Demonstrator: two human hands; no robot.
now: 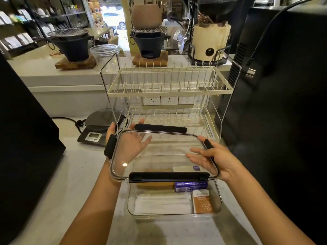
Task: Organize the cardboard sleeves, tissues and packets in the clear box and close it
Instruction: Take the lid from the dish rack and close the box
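A clear box [130, 206] sits on the pale counter in front of me. Inside it lie white tissues [161, 203], a brown cardboard sleeve [155, 185], a blue packet [190, 186] and an orange packet [202, 202]. Above the box I hold its clear lid [159, 149], which has black clips on its edges, tilted with the far edge higher. My left hand [131, 144] supports the lid's left side from below, seen through the plastic. My right hand [210, 158] grips the lid's right edge by the black clip.
A white two-tier wire rack [169, 89] stands just behind the box. A digital scale [95, 133] sits to the left with a black cord. Large black appliances flank both sides. Black pots and a stack of clear cups [104, 53] stand on the raised back counter.
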